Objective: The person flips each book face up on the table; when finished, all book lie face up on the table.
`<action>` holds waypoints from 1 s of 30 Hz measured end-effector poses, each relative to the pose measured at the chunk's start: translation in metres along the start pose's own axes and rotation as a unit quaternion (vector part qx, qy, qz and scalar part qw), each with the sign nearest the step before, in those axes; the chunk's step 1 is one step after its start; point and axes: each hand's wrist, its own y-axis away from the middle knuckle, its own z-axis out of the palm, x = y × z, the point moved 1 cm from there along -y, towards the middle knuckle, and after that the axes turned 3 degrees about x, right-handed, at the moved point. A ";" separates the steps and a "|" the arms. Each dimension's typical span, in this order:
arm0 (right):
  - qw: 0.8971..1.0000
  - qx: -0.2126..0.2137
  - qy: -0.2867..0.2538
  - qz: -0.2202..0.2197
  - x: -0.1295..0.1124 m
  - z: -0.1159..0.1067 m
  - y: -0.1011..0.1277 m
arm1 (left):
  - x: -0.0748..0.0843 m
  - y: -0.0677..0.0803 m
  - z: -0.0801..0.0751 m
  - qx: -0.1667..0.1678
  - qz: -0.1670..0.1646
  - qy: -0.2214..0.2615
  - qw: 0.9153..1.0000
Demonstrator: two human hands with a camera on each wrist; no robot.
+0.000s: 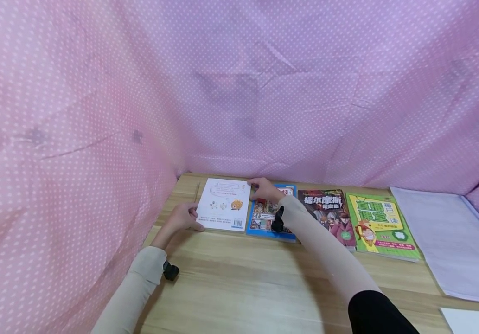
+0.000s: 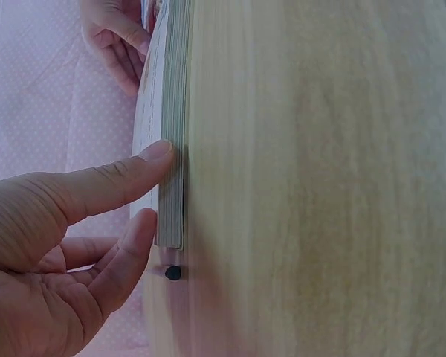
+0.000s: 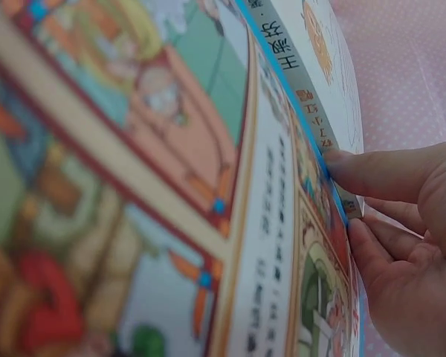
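A white book [image 1: 224,209] lies back cover up at the far left of the wooden table [image 1: 239,278]. My left hand [image 1: 185,217] touches its left edge; in the left wrist view the straight thumb [image 2: 126,178] presses the page edge of the book [image 2: 175,149], and a finger lies by the near corner. My right hand [image 1: 264,189] holds the book's far right corner. There the thumb [image 3: 372,171] sits on the spine [image 3: 312,111], above a blue comic book [image 1: 270,222] that lies right beside it.
To the right lie a dark-covered book [image 1: 327,211], a green book [image 1: 379,225] and a large white sheet [image 1: 448,236]. Pink dotted cloth [image 1: 97,116] walls in the left and back. A small black dot [image 2: 173,273] sits on the table by the book's corner.
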 end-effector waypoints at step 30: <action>0.999 0.007 -0.053 0.001 0.002 0.002 0.004 | -0.005 0.001 0.000 -0.009 -0.001 0.012 1.000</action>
